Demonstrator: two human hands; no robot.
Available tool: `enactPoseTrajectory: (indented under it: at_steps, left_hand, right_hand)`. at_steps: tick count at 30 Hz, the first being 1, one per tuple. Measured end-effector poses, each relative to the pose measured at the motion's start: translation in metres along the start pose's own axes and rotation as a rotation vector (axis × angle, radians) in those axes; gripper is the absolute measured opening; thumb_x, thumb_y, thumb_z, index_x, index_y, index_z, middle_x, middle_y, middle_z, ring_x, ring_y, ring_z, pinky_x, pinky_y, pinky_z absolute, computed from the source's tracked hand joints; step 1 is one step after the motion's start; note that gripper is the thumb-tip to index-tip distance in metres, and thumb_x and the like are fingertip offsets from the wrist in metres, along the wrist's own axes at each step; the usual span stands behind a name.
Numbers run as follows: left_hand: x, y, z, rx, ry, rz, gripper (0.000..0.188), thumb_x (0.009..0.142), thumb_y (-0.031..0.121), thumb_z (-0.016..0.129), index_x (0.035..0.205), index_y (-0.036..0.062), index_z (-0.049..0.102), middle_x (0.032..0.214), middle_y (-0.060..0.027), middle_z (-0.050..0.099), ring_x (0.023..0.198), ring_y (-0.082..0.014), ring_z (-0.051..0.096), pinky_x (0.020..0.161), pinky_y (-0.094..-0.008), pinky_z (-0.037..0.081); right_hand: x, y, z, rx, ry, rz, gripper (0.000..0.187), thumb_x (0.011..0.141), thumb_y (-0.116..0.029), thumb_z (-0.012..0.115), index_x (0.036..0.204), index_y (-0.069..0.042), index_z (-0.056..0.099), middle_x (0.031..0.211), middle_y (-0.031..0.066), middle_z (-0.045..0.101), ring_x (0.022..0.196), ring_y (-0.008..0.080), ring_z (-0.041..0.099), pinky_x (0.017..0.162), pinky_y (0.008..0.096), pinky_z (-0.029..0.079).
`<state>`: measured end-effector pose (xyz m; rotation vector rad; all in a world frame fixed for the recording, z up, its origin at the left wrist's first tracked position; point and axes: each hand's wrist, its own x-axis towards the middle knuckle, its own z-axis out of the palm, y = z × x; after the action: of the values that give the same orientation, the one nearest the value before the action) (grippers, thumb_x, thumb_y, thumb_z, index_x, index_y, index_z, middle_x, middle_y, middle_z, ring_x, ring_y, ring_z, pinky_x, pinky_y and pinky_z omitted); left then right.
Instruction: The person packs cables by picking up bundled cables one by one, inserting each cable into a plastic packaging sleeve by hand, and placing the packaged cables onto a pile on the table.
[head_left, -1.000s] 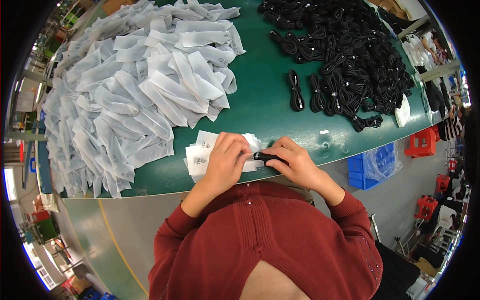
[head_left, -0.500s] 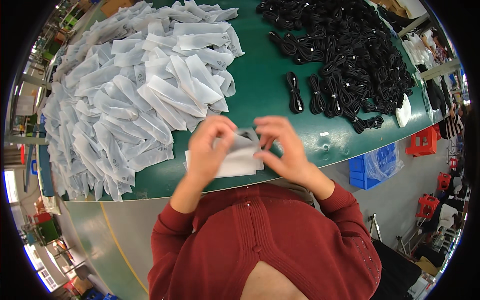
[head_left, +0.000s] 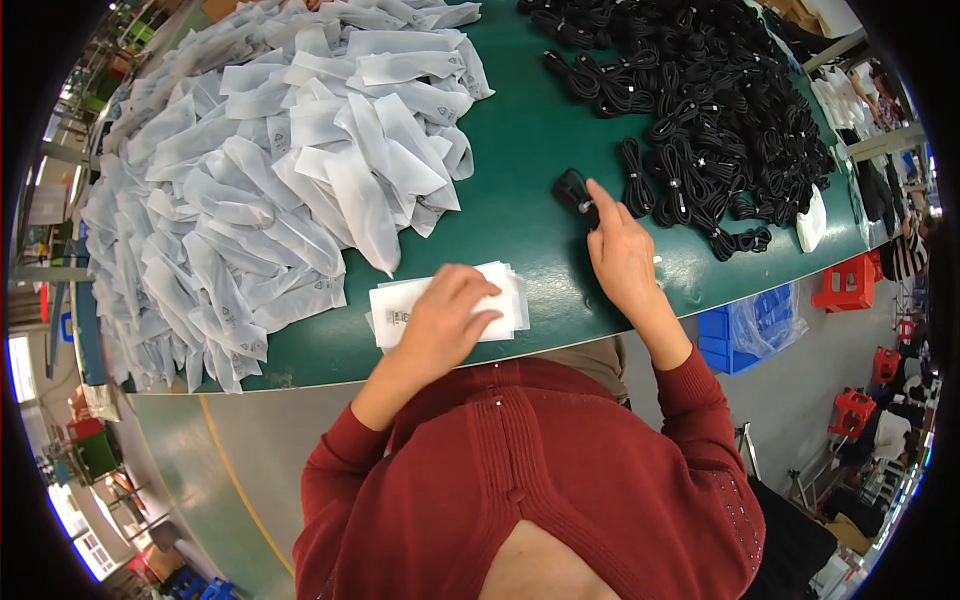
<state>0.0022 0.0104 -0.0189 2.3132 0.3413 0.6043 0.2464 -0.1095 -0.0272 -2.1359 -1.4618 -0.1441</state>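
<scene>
My left hand [head_left: 448, 315] rests on a small stack of flat white pouches [head_left: 393, 303] near the table's front edge. Its fingers are bent over the stack, with the thumb apart from them. To the right, my right hand [head_left: 622, 250] has its fingers on a coiled black cable [head_left: 572, 188], index finger stretched along it and thumb at its near end. Part of that coil is hidden by the fingers. Another coiled black cable [head_left: 636, 177] lies just right of the hand.
A large heap of frosted, filled pouches [head_left: 230, 200] covers the table's left side. A pile of black cable bundles [head_left: 740, 130] spreads over the right. Beyond the green table's [head_left: 520, 130] edge stand a blue crate [head_left: 735, 340] and a red stool [head_left: 848, 285].
My hands have parted from the pouch they were both handling. My right hand moved right onto the nearest coiled cable. Another filled pouch now lies at the heap's near right edge.
</scene>
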Motion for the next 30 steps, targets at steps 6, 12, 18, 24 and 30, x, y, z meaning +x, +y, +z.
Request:
enactPoseTrajectory:
  at_steps: [6, 12, 18, 24, 30]
  left_hand:
    - [-0.013, 0.001, 0.020, 0.095, -0.018, 0.013, 0.023, 0.076, 0.007, 0.075, 0.095, 0.0048, 0.062, 0.093, -0.0100, 0.055, 0.086, -0.0303, 0.055, 0.076, -0.0400, 0.046]
    - [-0.015, 0.001, 0.023, -0.005, 0.063, -0.120, 0.014, 0.079, 0.001, 0.071, 0.087, 0.0034, 0.060, 0.084, -0.0098, 0.057, 0.076, -0.0289, 0.056, 0.073, -0.0380, 0.047]
    - [-0.016, 0.000, 0.019, -0.273, 0.113, -0.275, 0.010, 0.083, -0.004, 0.067, 0.090, 0.0010, 0.060, 0.086, -0.0103, 0.060, 0.075, -0.0236, 0.059, 0.064, -0.0324, 0.048]
    - [-0.017, 0.001, 0.015, -0.309, 0.070, -0.208, 0.010, 0.085, -0.004, 0.067, 0.090, -0.0011, 0.060, 0.089, -0.0086, 0.060, 0.078, -0.0194, 0.058, 0.071, -0.0290, 0.048]
    - [-0.013, 0.007, 0.008, -0.195, 0.063, -0.035, 0.013, 0.080, -0.005, 0.069, 0.088, 0.0007, 0.060, 0.090, -0.0105, 0.061, 0.084, -0.0276, 0.059, 0.074, -0.0345, 0.048]
  right_hand:
    - [-0.027, -0.027, -0.016, 0.306, -0.073, -0.012, 0.041, 0.089, -0.004, 0.066, 0.130, -0.007, 0.061, 0.081, 0.0148, 0.059, 0.066, 0.0343, 0.059, 0.058, 0.0420, 0.047]
    - [-0.053, -0.047, -0.032, 0.323, -0.097, -0.232, 0.046, 0.080, 0.000, 0.071, 0.125, -0.007, 0.066, 0.069, 0.0085, 0.049, 0.059, 0.0258, 0.053, 0.054, 0.0381, 0.043]
    - [-0.059, -0.044, -0.036, 0.290, -0.162, -0.375, 0.044, 0.080, 0.000, 0.070, 0.123, -0.008, 0.067, 0.069, 0.0065, 0.048, 0.061, 0.0239, 0.054, 0.057, 0.0376, 0.045]
    - [-0.047, -0.037, -0.034, 0.439, -0.406, -0.285, 0.038, 0.085, -0.005, 0.068, 0.122, -0.008, 0.067, 0.071, 0.0073, 0.052, 0.061, 0.0206, 0.054, 0.058, 0.0360, 0.046]
    - [-0.050, -0.039, -0.024, 1.250, -0.852, 0.736, 0.026, 0.100, -0.018, 0.057, 0.118, -0.003, 0.066, 0.075, 0.0017, 0.061, 0.059, 0.0058, 0.048, 0.051, 0.0225, 0.036]
